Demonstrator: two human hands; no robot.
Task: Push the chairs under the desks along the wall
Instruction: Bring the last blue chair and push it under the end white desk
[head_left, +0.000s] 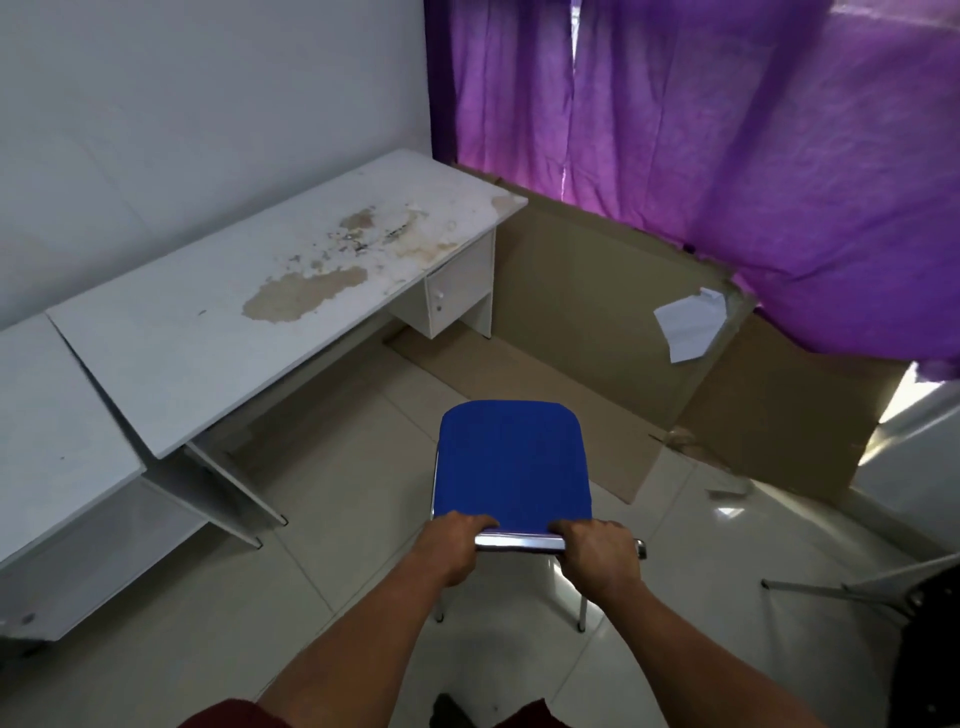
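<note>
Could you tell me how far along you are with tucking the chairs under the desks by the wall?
Nothing looks done yet: no chair shows under the stained desk or the nearer desk. In hand: the left hand and right hand each have a grip on the chrome back rail of the blue chair, which stands on open floor. Left: pushing it under a desk.

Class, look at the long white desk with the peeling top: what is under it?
Under the long white desk with the peeling top are slanted white legs, a small white drawer cabinet, and bare floor; no chair. The desktop hides the back.
</note>
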